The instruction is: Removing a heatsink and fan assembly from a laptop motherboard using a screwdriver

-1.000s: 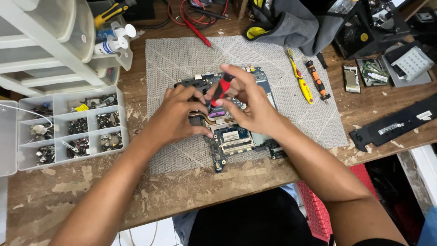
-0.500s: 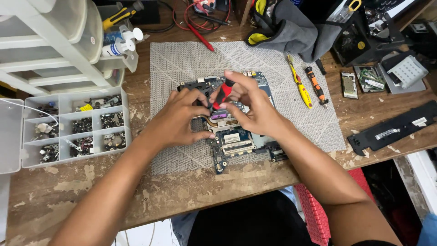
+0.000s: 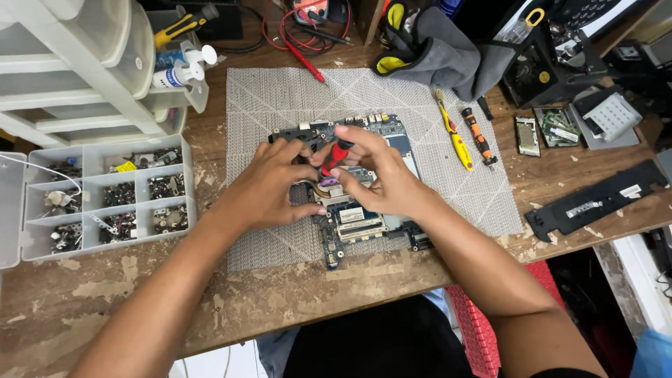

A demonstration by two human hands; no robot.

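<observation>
both hands grip red screwdriver over circuit board.

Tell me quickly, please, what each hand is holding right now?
Left hand: steadying the dark blue circuit board.
Right hand: closed on the red-handled screwdriver.

Small yellow label in the clear compartment box, white sticker on the black strip at right

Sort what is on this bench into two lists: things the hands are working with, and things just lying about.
In use: left hand, right hand, red-handled screwdriver, circuit board, grey mat.

Lying about: yellow screwdriver, orange screwdriver, compartment box of small parts, black plastic strip, grey cloth.
</observation>
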